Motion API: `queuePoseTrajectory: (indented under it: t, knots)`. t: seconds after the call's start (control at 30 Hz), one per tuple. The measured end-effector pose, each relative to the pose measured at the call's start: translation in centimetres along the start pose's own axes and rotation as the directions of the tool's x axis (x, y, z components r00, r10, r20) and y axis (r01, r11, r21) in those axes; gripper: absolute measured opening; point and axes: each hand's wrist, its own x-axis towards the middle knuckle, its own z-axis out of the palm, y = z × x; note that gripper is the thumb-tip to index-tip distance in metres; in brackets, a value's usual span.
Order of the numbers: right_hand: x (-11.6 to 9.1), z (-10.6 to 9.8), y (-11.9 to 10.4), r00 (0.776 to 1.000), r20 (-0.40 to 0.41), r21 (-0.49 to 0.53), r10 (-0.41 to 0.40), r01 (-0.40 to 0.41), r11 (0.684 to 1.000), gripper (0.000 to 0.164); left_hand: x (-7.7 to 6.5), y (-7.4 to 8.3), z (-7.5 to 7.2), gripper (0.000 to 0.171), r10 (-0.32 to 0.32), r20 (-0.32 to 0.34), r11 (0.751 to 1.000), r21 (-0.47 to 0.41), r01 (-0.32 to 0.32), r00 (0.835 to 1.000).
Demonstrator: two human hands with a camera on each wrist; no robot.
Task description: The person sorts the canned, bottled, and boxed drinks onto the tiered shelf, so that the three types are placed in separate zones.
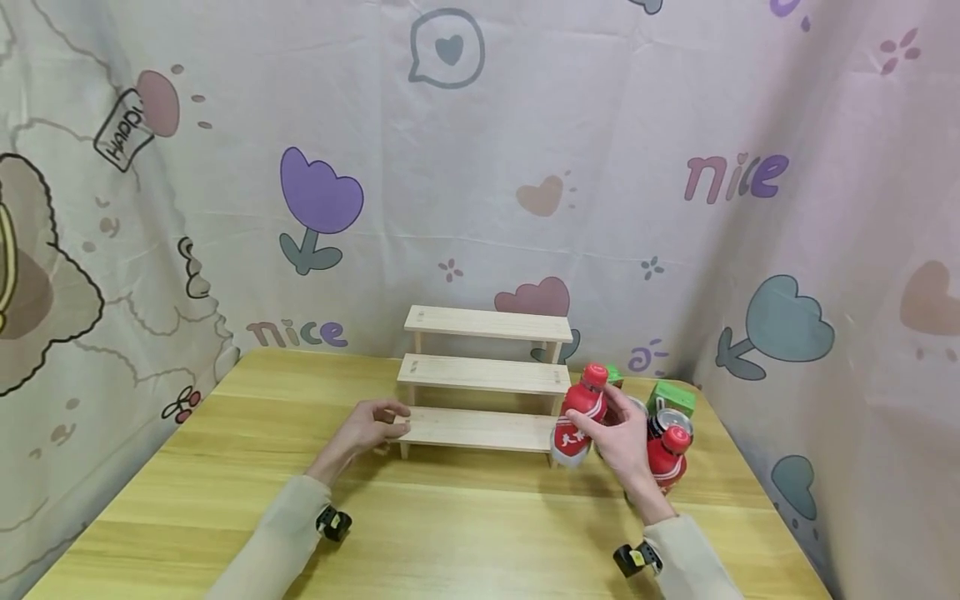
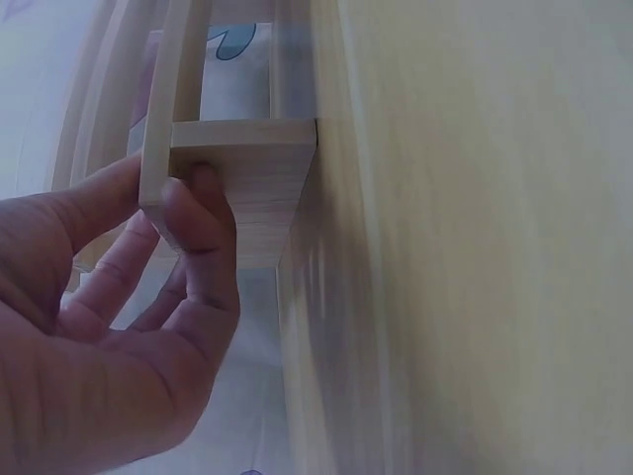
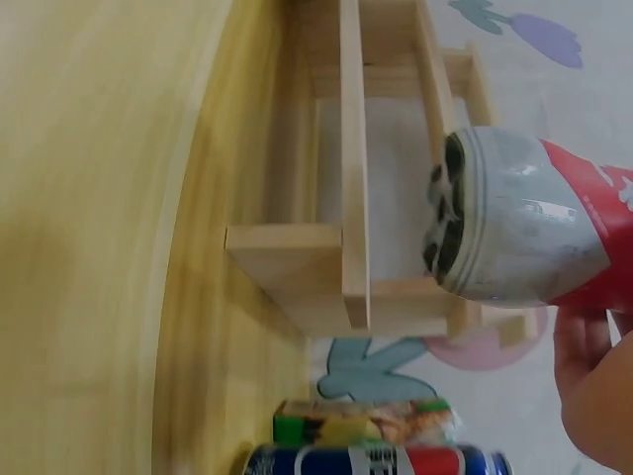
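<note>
In the head view, a three-tier wooden stand (image 1: pixel 480 430) sits toward the far side of a wood-grain table (image 1: pixel 465 533), before a printed curtain (image 1: pixel 600 108). The left hand (image 1: pixel 366 425) grips the left end of its lowest board. The right hand (image 1: pixel 624 433) grasps a red-capped plastic bottle (image 1: pixel 587 405), tilted, at the stand's right end. Right of that hand are a second red-capped bottle (image 1: pixel 667 463), a dark drink can (image 1: pixel 672 423) beyond it and a green carton (image 1: pixel 673 397) farther still.

In the left wrist view, thumb and fingers pinch the lowest board beside its leg, the leg reaching the tabletop.

In the right wrist view, the held bottle's base is higher than the lowest board; whether it touches the stand I cannot tell. A green-ended box (image 3: pixel 366 424) and a blue-and-red can (image 3: pixel 376 462) stand to the stand's right.
</note>
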Motion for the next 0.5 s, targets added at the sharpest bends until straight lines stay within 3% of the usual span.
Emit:
queuePoseTrajectory:
  t: [0.2, 0.5]
  knots:
    - [1.2, 1.7, -0.1, 0.999, -0.022, 0.063, -0.049, 0.05, 0.997, 0.06, -0.1, 0.0, 0.0, 0.028, -0.008, 0.01, 1.0, -0.017, 0.008, 1.0]
    - [3.1, 3.8, -0.9, 0.997, 0.039, 0.13, -0.061, 0.056, 0.99, 0.06, 0.0, 0.1, 0.0, 0.029, 0.005, 0.013, 1.0, -0.022, -0.004, 1.0]
